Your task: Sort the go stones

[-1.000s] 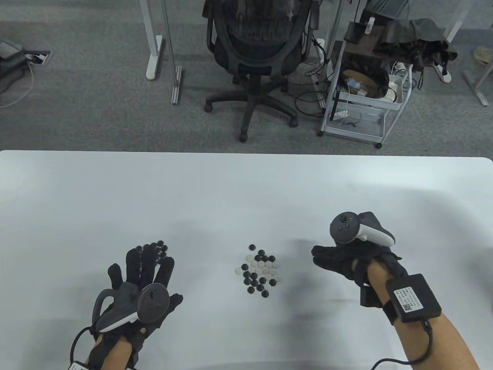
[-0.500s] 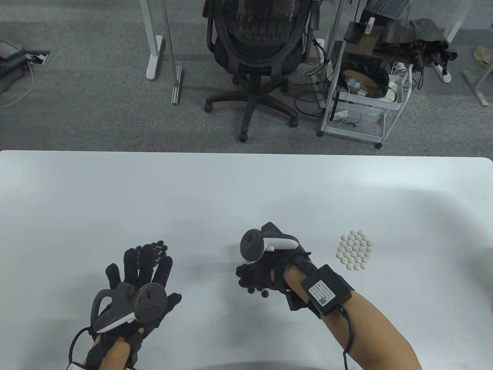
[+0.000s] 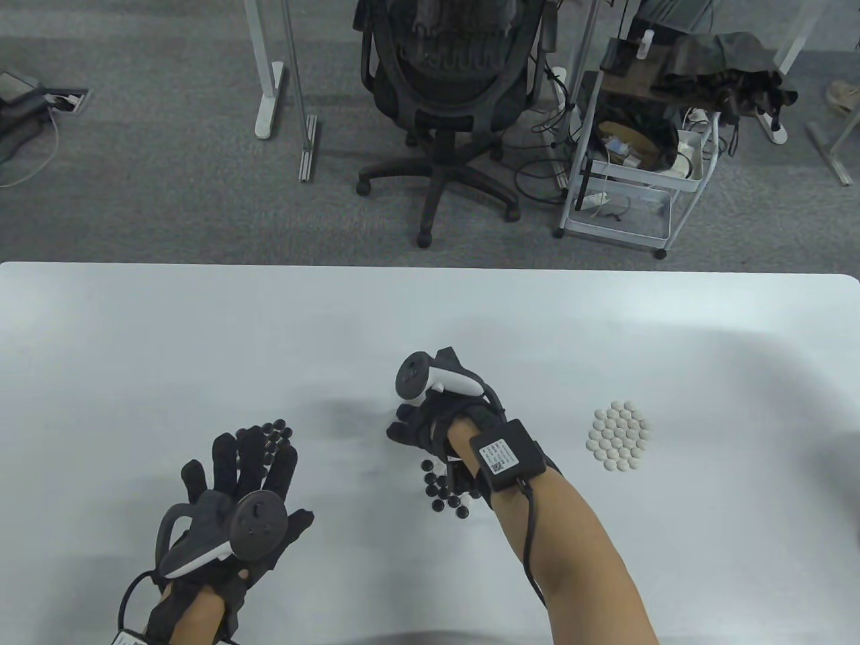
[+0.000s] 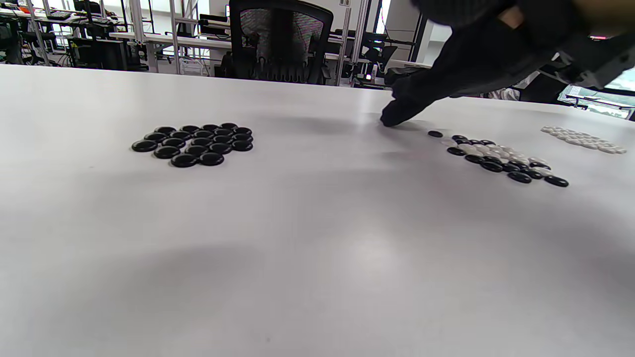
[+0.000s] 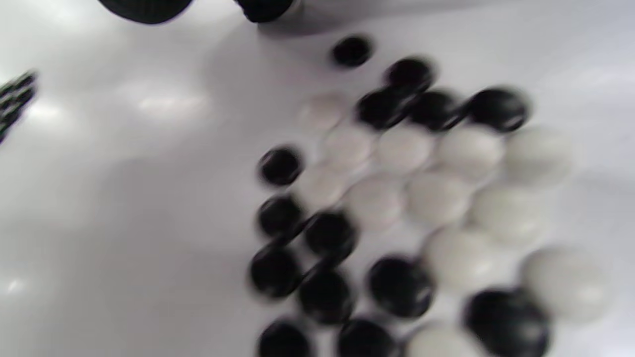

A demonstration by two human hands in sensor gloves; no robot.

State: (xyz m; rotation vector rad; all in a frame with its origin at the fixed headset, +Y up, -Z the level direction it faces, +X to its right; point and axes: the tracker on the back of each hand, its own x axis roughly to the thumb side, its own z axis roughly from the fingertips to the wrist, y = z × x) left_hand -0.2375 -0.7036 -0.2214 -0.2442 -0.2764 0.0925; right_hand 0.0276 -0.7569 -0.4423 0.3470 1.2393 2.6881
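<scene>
Left hand: the left hand [image 3: 238, 494] lies nearest, flat above the white table [image 3: 134, 349], fingers straight and spread, grasping nothing.
Black pile: a tight cluster of black stones [image 4: 194, 143] sits just beyond those fingertips, partly hidden by them in the table view.
Mixed pile: black and white stones [image 5: 407, 198] lie jumbled at the table's middle; the right forearm and its black sensor box [image 3: 505, 457] cover most of them from above.
Right hand: the right hand [image 3: 430, 423] reaches past the mixed pile's far left edge, fingertips down on the table; whether they pinch a stone cannot be told.
White pile: a neat patch of white stones [image 3: 619, 436] rests well apart to the right.
Beyond the table: an office chair [image 3: 447, 87] and a white wire cart [image 3: 631, 161] stand on grey carpet.
</scene>
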